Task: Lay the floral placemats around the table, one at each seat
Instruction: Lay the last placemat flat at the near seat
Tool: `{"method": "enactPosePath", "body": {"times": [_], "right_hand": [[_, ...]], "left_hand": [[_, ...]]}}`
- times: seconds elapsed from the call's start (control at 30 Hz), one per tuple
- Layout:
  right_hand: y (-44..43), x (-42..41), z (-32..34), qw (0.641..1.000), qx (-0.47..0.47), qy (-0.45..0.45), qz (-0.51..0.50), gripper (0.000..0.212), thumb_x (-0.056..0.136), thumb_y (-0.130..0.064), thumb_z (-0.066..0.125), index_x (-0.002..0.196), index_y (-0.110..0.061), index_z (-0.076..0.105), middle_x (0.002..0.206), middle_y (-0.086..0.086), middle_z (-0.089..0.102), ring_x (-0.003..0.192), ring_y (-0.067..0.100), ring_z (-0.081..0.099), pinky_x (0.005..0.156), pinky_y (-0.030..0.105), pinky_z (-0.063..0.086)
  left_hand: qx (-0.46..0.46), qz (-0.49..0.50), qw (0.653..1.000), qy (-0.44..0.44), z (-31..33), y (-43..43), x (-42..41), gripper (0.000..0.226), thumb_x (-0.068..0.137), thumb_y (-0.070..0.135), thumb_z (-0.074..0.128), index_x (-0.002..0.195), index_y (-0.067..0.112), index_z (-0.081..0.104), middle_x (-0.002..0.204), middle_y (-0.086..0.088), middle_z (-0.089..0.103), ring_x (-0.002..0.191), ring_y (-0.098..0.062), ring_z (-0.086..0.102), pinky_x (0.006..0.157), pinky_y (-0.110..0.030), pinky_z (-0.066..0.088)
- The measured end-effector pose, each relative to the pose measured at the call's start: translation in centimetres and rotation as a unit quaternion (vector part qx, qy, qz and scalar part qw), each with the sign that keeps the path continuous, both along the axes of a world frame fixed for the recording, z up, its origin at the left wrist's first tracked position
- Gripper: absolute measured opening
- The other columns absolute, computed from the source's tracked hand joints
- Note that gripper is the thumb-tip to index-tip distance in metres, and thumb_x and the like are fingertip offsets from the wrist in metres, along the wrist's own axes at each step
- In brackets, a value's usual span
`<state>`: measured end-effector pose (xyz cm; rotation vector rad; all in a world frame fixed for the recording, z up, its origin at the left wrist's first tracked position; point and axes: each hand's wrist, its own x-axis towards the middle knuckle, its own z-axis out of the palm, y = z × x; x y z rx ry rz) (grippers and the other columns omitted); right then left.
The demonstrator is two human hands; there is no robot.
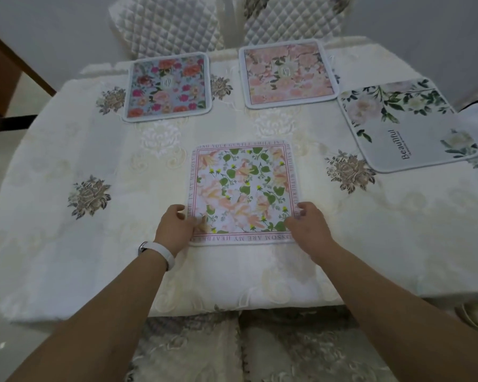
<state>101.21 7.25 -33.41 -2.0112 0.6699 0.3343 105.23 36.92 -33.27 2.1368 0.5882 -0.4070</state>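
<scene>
1. Green-leaf placemat (244,190): lies flat on the worktop (66,257), at the near seat, square in outline with no clear long axis; a band of lettering runs around its border.
2. Left hand (175,226): rests on the near left corner of the green-leaf placemat, fingers curled onto its edge, pinching or pressing it; a white wristband sits behind it.
3. Right hand (308,224): sits on the near right corner of the same mat, fingers bent over the edge in a matching hold. Both hands are equally near; the mat extends straight away from them.
4. Blue rose placemat (167,86): beyond the green-leaf placemat, to the far left.
5. Pink placemat (287,73): beyond it, to the far right.
6. White "Beautiful" placemat (406,125): to its right, angled; its outer corner runs toward the frame edge.
7. Hidden: mat corners under the palms; whether the fingers grip or merely press cannot be told.
</scene>
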Motion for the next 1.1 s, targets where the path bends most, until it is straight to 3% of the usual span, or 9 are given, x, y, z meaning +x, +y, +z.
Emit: {"method": "enactPosePath", "body": {"times": [0.07,0.17,0.27,0.33,0.53,0.7,0.87,1.0,1.1], "right_hand": [[-0.2,0.4,-0.3,0.999,0.005,-0.006,-0.052,0.065,0.080,-0.023,0.068,0.139,-0.011,0.043,0.116,0.005,0.054,0.091,0.020,0.061,0.071,0.032,0.052],[-0.8,0.8,-0.8,0.995,0.037,0.009,-0.089,0.063,0.081,-0.019,0.069,0.138,-0.011,0.044,0.103,-0.001,0.058,0.078,0.010,0.058,0.056,0.023,0.041],[-1.9,0.7,-1.1,0.992,0.081,0.029,-0.093,0.017,0.085,-0.012,0.065,0.101,-0.015,0.065,0.105,0.001,0.070,0.077,0.014,0.063,0.057,0.023,0.045],[-2.3,0.3,-1.1,0.992,0.095,0.029,-0.077,0.013,0.088,-0.008,0.060,0.082,-0.018,0.067,0.096,0.007,0.074,0.070,0.016,0.066,0.055,0.025,0.049],[-3.2,-2.7,-0.1,0.996,0.061,0.037,-0.060,0.005,0.092,-0.011,0.058,0.091,-0.015,0.062,0.094,0.003,0.070,0.084,0.021,0.069,0.060,0.031,0.058],[-4.8,-6.8,1.9,0.997,0.007,0.048,-0.057,0.001,0.094,-0.015,0.059,0.094,-0.016,0.061,0.094,0.002,0.069,0.083,0.021,0.069,0.058,0.029,0.058],[-6.8,-10.7,4.1,0.995,-0.026,0.019,-0.093,0.005,0.094,-0.019,0.061,0.090,-0.016,0.062,0.089,0.003,0.070,0.078,0.020,0.069,0.056,0.030,0.059],[-8.3,-13.3,5.0,0.991,-0.053,-0.002,-0.123,0.006,0.094,-0.019,0.061,0.091,-0.015,0.062,0.087,0.004,0.068,0.076,0.021,0.069,0.054,0.030,0.058],[-9.5,-14.6,5.3,0.990,-0.069,-0.005,-0.124,0.006,0.095,-0.019,0.061,0.090,-0.016,0.061,0.085,0.003,0.068,0.072,0.018,0.069,0.049,0.026,0.056]], "left_hand": [[-0.015,0.024,1.000,0.004,-0.2,-0.1,0.3,0.056,0.079,0.031,0.075,0.127,0.016,0.049,0.102,0.000,0.060,0.074,-0.007,0.058,0.057,-0.021,0.040],[-0.024,0.041,0.999,0.011,-0.5,0.1,0.4,0.052,0.078,0.022,0.077,0.124,0.012,0.055,0.093,0.001,0.064,0.079,-0.015,0.063,0.070,-0.028,0.048],[-0.013,0.042,0.999,0.011,-0.9,0.5,0.3,0.033,0.080,0.015,0.071,0.112,0.014,0.062,0.102,-0.006,0.067,0.090,-0.024,0.064,0.079,-0.033,0.051],[-0.024,0.044,0.999,0.010,-1.0,0.5,0.1,0.021,0.081,0.011,0.067,0.101,0.016,0.064,0.099,-0.005,0.070,0.089,-0.024,0.066,0.075,-0.031,0.051],[-0.020,-0.001,0.999,0.026,-0.8,0.0,-2.3,0.017,0.083,0.006,0.059,0.098,0.014,0.063,0.095,-0.003,0.068,0.089,-0.024,0.064,0.081,-0.038,0.055],[-0.067,-0.048,0.996,0.023,-0.4,-1.7,-6.3,0.009,0.085,0.007,0.060,0.088,0.016,0.058,0.090,-0.001,0.067,0.084,-0.021,0.065,0.060,-0.028,0.048],[-0.145,-0.067,0.986,0.036,0.3,-3.9,-9.1,0.010,0.085,0.002,0.056,0.087,0.012,0.058,0.093,-0.008,0.071,0.085,-0.025,0.068,0.062,-0.032,0.052],[-0.181,-0.085,0.980,0.009,1.1,-5.6,-10.2,0.017,0.085,-0.003,0.056,0.087,0.013,0.059,0.093,-0.009,0.072,0.086,-0.024,0.070,0.072,-0.038,0.058],[-0.192,-0.098,0.977,-0.002,1.7,-7.1,-10.8,0.017,0.086,-0.004,0.056,0.090,0.012,0.059,0.091,-0.007,0.071,0.085,-0.023,0.070,0.069,-0.033,0.058]]}}
